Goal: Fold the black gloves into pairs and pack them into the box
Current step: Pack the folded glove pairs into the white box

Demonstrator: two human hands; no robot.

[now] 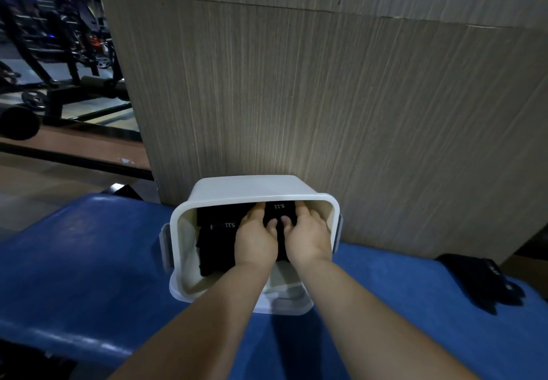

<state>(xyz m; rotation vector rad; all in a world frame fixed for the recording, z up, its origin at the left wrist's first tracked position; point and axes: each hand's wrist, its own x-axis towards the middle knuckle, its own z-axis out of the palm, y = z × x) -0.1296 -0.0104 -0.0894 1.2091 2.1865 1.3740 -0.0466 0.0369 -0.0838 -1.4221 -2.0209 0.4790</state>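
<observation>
Two hands, the left hand (256, 241) and right hand (310, 238), reach into one white box (252, 186) on the blue bench (89, 261). Their fingers grip one folded glove bundle (280, 209), and a second bundle (219, 231) lies just to its left. One loose black glove (480, 281) rests on the bench, well to the right.

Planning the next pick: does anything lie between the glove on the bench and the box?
Nothing visible does: only bare blue bench separates the loose glove from the white box.

One box (252, 186), two hands (256, 238) (310, 237), two glove bundles (219, 231) (280, 210), one loose glove (486, 284).
</observation>
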